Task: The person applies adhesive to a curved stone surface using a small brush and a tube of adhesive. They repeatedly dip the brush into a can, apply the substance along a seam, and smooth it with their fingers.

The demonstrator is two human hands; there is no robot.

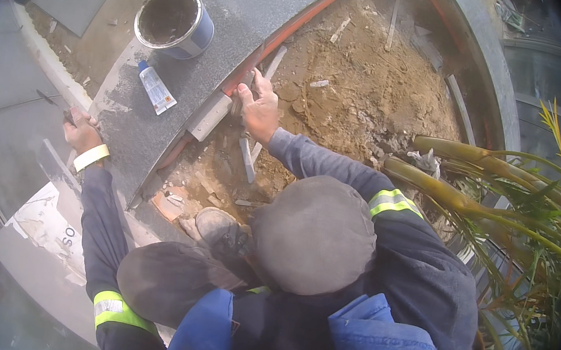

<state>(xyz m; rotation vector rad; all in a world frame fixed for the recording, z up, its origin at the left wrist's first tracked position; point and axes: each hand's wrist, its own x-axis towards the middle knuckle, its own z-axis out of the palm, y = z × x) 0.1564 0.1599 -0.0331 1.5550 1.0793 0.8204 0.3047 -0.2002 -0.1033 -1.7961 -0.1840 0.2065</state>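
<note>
My left hand (81,132) is closed around the handle of a putty knife (47,98), beyond the left side of a dark grey stone slab (240,0). The narrow dark blade points away to the left. At the slab's right edge, my right hand (259,108) has its thumb and fingers curled together. Something small and grey shows between them, too hidden to name. A light grey block (209,117) sits against that edge, just left of the right hand. On the slab stand an open tin (195,40) with dark residue inside and a white tube (157,90) with a blue cap.
Loose brown soil (350,78) with rubble and stone strips fills the bed right of the slab. Palm stems (462,192) and leaves reach in from the right. My bent knees (313,236) are close below the hands. Torn-coated sheet (51,223) lies at lower left.
</note>
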